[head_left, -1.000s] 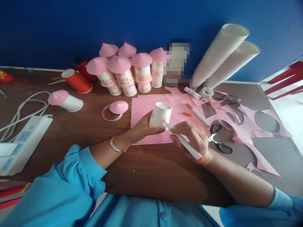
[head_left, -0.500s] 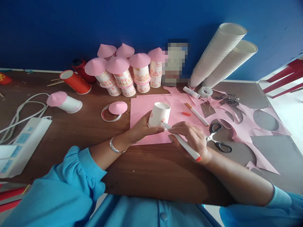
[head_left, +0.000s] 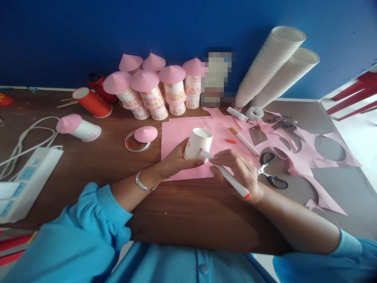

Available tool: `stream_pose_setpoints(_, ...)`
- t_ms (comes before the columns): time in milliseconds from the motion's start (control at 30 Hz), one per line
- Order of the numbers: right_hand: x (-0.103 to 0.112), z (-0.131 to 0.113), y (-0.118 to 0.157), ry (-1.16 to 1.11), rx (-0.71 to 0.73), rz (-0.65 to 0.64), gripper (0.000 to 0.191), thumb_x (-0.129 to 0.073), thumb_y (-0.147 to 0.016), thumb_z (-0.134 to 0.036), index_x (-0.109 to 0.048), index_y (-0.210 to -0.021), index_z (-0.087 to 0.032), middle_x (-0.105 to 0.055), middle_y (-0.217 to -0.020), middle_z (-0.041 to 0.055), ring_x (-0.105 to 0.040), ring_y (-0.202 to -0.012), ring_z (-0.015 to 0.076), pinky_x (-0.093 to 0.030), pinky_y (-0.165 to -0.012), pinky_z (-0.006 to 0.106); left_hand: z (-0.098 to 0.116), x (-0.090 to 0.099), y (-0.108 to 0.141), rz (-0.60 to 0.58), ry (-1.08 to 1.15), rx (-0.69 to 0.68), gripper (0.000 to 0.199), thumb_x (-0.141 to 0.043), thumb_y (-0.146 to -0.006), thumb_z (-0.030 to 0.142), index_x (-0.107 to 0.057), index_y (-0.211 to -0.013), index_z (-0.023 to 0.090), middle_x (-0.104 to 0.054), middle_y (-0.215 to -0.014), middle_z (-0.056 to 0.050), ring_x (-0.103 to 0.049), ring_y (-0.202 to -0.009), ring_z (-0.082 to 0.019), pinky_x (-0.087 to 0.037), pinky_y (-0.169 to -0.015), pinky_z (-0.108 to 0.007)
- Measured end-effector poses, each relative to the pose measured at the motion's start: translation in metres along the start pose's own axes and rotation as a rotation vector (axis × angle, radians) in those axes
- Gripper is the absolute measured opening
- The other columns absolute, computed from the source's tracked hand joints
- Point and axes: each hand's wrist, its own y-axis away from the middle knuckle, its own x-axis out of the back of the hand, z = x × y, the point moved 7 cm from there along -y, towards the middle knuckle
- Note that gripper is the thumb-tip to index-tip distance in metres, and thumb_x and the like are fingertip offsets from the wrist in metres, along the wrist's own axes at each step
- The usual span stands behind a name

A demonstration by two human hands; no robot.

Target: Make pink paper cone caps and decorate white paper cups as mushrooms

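A white paper cup (head_left: 198,143) with small red drawings is held over pink paper (head_left: 172,137) by my left hand (head_left: 176,159), thumb along its lower side. My right hand (head_left: 238,169) grips a white marker (head_left: 231,180) with a red end; its tip touches or nearly touches the cup's side beside a red mark. An orange-red cap (head_left: 231,141) and a second marker (head_left: 245,142) lie on the pink paper. Left of the paper, a pink cone (head_left: 145,134) rests on a roll of tape (head_left: 129,146).
Several decorated cups with pink cone roofs (head_left: 144,80) stand by the blue wall. Tall cup stacks (head_left: 269,67) lean at the back right. Black-handled scissors (head_left: 272,171) and paper scraps (head_left: 300,157) lie right. A power strip (head_left: 32,181) and red cup (head_left: 94,103) are left.
The view has shifted slightly. Both hands keep their grips, with the marker still at the cup; the red mark by its tip looks slightly larger.
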Motion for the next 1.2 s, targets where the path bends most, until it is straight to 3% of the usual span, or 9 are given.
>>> stream_pose_setpoints(1200, 0.0026, 0.0034, 0.0005, 0.063, -0.035, 0.024, 0.022, -0.064, -0.091, -0.008, -0.061, -0.108, -0.021, -0.072, -0.081, 0.0033, -0.072, -0.068, 0.0184, -0.058, -0.058, 0.03, 0.0015, -0.002, -0.0009, -0.012, 0.104, 0.017, 0.05, -0.092, -0.071, 0.037, -0.065, -0.109, 0.018, -0.066, -0.1, -0.004, -0.06, -0.094, -0.02, -0.047, -0.087, -0.035)
